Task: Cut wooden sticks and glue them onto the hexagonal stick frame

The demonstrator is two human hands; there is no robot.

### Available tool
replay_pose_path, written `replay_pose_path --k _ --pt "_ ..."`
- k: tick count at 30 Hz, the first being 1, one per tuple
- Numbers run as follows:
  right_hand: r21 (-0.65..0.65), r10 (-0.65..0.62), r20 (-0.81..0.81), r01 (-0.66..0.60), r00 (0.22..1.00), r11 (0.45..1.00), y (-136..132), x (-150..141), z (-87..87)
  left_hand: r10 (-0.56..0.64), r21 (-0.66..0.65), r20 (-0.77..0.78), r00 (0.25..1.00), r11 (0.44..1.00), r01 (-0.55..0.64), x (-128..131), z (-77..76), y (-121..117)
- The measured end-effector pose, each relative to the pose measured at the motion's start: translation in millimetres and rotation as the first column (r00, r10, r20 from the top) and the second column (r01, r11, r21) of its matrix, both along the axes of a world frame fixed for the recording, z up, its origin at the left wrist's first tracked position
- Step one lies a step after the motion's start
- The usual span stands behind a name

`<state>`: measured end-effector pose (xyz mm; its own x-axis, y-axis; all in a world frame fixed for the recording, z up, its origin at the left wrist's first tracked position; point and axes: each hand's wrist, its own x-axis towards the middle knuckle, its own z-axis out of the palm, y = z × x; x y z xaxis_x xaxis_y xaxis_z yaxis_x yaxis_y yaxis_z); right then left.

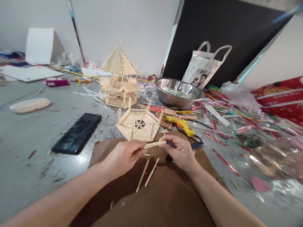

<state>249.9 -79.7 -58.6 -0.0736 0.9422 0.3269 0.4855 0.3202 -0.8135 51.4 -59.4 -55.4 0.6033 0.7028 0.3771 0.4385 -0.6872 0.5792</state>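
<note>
Just below the middle of the frame, a thin wooden stick (pixel 155 144) lay nearly level, its long axis running left to right between both hands. The left hand (pixel 123 156) pinched its left end; the right hand (pixel 181 151) pinched its right end, each grip clenched on the stick. Both forearms reached up from the lower corners over brown paper (pixel 163 194), just short of the hexagonal stick frame (pixel 138 124).

No legible text on the white tote bag (pixel 205 67) or red packaging (pixel 286 96).
</note>
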Motion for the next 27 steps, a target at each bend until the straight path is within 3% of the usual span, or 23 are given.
replay_pose_path --k 6,10,14,17,20,24,27 --pt "-0.026 -0.018 -0.010 0.017 1.000 1.000 0 -1 -1.0 0.102 -0.003 -0.018 0.995 0.995 -0.102 -3 -1.7 1" --pt "-0.047 0.002 -0.016 -0.002 1.000 0.999 3 4 9.2 0.139 0.036 -0.010 0.990 0.990 -0.139 -4 -1.8 3" --pt "-0.037 -0.153 0.084 0.157 0.985 0.987 9 21 22.2 0.193 0.074 0.003 0.981 0.978 -0.193 -6 -1.3 6" --pt "-0.020 -0.246 0.384 0.274 0.890 0.961 14 34 23.1 0.196 0.089 -0.011 0.980 0.977 -0.195 -7 -2.2 7" --pt "-0.030 -0.219 0.625 0.303 0.749 0.953 16 38 16.3 0.198 0.094 -0.037 0.980 0.977 -0.194 -6 -4.4 8" --pt "-0.038 -0.180 0.754 0.315 0.632 0.948 22 31 5.6 0.191 0.120 -0.086 0.978 0.976 -0.180 -6 -7.3 8" --pt "-0.078 -0.170 0.765 0.351 0.621 0.933 30 29 0.8 0.186 0.154 -0.100 0.977 0.974 -0.169 -6 -8.7 8"
